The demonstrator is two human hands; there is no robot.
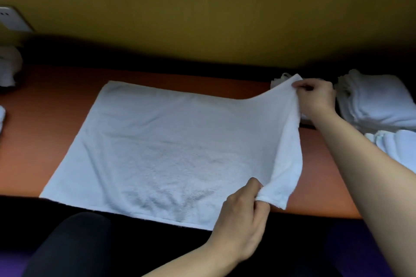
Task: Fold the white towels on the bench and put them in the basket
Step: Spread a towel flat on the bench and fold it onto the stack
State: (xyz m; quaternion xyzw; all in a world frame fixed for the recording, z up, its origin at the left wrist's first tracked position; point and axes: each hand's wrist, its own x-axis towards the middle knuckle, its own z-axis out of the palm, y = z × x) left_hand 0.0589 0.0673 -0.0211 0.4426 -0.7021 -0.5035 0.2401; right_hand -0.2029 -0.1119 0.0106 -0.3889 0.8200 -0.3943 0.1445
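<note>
A white towel [162,146] lies spread flat on the orange-brown bench [33,141], its near edge hanging slightly over the front. My right hand [315,99] pinches the towel's far right corner and lifts it off the bench. My left hand [243,218] pinches the near right corner, also raised, so the right edge stands up in a fold between the two hands. No basket is in view.
A stack of white towels [378,101] sits at the right end of the bench, with more white cloth [396,146] in front of it. White cloth [9,67] lies at the far left. A yellow wall [202,7] backs the bench. My dark-clothed knee [74,245] is below.
</note>
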